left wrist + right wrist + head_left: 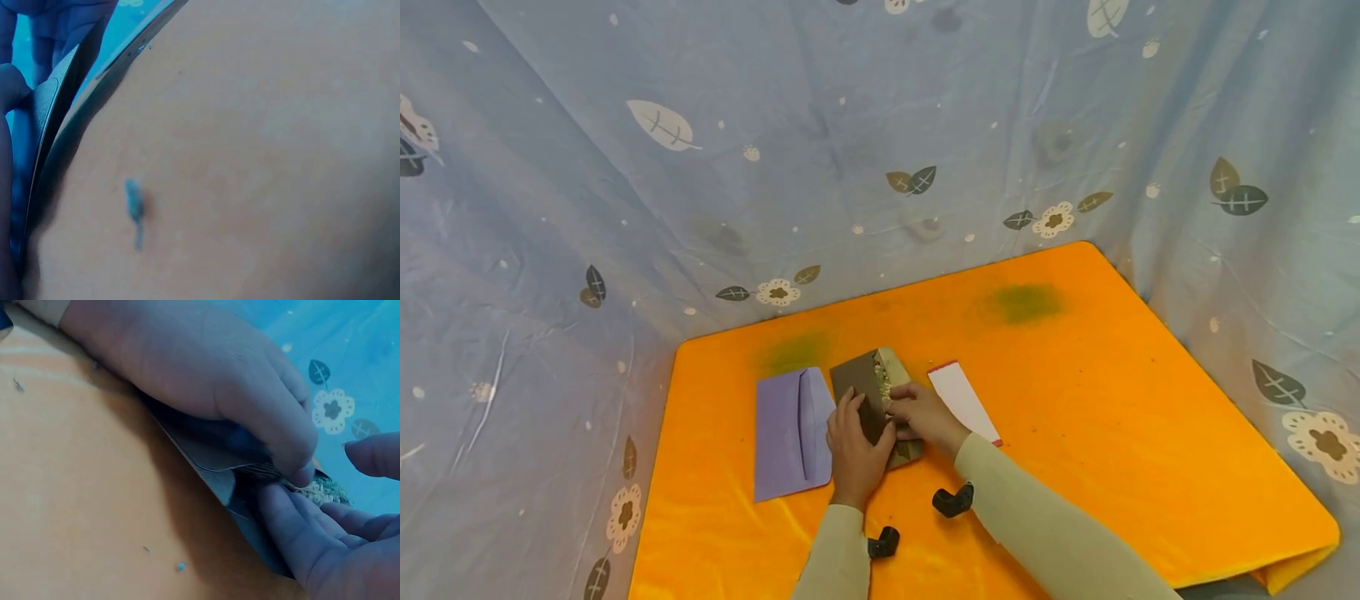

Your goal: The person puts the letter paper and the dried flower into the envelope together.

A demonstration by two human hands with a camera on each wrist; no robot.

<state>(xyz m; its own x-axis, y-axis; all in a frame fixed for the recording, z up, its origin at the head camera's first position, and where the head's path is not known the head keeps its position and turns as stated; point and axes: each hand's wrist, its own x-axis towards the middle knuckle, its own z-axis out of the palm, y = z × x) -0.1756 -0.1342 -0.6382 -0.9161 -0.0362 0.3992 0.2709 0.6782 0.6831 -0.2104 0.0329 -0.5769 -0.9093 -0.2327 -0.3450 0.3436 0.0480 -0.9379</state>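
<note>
A dark brown envelope (856, 372) lies tilted near the table's middle, its lighter flap (897, 368) folded out to the right. Along its opening shows a beige and green fibrous material (322, 492) with a few coloured bits; its kind is unclear. My left hand (856, 454) grips the envelope from the left, its thumb at the opening. From the right, my right hand (927, 417) has its fingers at the opening, touching the fibrous material. In the right wrist view its fingers (297, 528) are fairly straight, and the thumb stands apart. Their tips are partly hidden.
A purple envelope (778, 437) with its flap out lies left of the brown one. To the right is a white rectangular piece (964, 400) with red ends. Patterned curtains (850, 167) enclose the orange-covered table (1075, 400). Black wrist mounts (953, 501) stick out from both sleeves.
</note>
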